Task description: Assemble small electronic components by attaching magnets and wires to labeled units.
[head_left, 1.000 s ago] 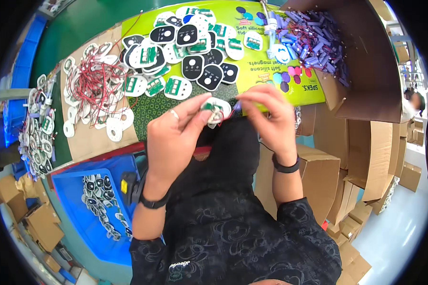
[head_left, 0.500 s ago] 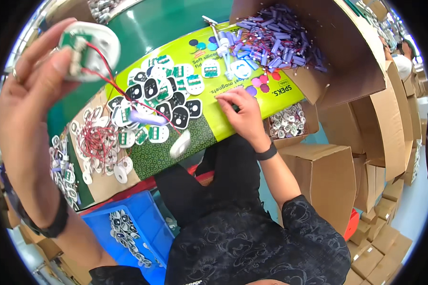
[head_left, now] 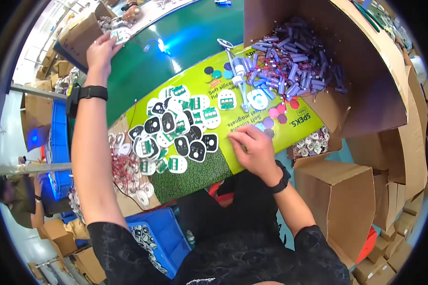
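Observation:
My left hand [head_left: 100,53] reaches to the far left, its fingers closed on the edge of a white round housing with a circuit board [head_left: 121,34]. Thin wires run from that housing over the green tabletop, near a bright blue-white light [head_left: 162,46]. My right hand [head_left: 257,152] hovers over the yellow-green mat [head_left: 226,121], its fingers loosely bent, thumb apart, nothing visible in it. Between my arms lies a heap of white housings with green boards [head_left: 177,164] and black-faced discs [head_left: 197,150]. A white-and-purple tool-like piece [head_left: 240,71] lies behind the right hand.
An open carton [head_left: 366,61] with lavender wired battery cells [head_left: 295,61] stands back right. Red-wired white parts [head_left: 128,171] lie beside my left forearm. A blue bin [head_left: 169,232] sits below the table edge. Cartons [head_left: 337,199] stand at right. Other people's hands show at far left and top left.
My left hand has carried the wired housing from close by to the far left. The dangling battery and white piece have left the heap. My right hand stays near the mat.

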The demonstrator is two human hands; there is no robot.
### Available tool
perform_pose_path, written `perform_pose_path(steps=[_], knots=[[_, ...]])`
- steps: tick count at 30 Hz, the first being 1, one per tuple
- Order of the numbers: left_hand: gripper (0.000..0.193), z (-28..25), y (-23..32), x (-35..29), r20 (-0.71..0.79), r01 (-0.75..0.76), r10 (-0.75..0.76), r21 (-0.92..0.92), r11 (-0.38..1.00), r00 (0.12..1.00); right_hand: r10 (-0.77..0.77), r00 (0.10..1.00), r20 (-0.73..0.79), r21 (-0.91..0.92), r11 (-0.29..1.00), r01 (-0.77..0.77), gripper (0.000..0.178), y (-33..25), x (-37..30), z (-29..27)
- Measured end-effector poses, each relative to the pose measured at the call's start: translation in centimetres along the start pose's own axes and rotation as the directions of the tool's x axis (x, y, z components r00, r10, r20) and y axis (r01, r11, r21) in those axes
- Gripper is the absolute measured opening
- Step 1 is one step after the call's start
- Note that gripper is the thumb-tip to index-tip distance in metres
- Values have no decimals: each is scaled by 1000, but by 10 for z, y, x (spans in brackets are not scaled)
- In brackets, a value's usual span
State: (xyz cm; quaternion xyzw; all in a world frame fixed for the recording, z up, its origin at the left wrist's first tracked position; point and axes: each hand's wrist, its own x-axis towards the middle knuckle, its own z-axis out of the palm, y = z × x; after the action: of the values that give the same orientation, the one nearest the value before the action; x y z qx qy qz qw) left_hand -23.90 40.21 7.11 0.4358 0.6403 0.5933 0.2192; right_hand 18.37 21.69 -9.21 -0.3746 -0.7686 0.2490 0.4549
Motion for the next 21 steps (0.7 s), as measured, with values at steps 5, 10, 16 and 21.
perform_pose_path(steps=[5,10,16,21], knots=[[37,-18,-92,28,-157,184,-185,-19,983,970,-2,1000,9,-44,999,2,12,-1,0,0],[41,-35,-138,23,-198,379,-350,138,915,916,-3,999,34,-68,998,5,12,-4,4,-1],[35,44,-92,-20,215,-54,-63,497,866,974,-24,998,52,-115,993,30,13,-4,9,1],[45,163,-72,-57,486,-213,-91,533,819,869,-20,999,48,-148,989,27,13,-3,7,2]])
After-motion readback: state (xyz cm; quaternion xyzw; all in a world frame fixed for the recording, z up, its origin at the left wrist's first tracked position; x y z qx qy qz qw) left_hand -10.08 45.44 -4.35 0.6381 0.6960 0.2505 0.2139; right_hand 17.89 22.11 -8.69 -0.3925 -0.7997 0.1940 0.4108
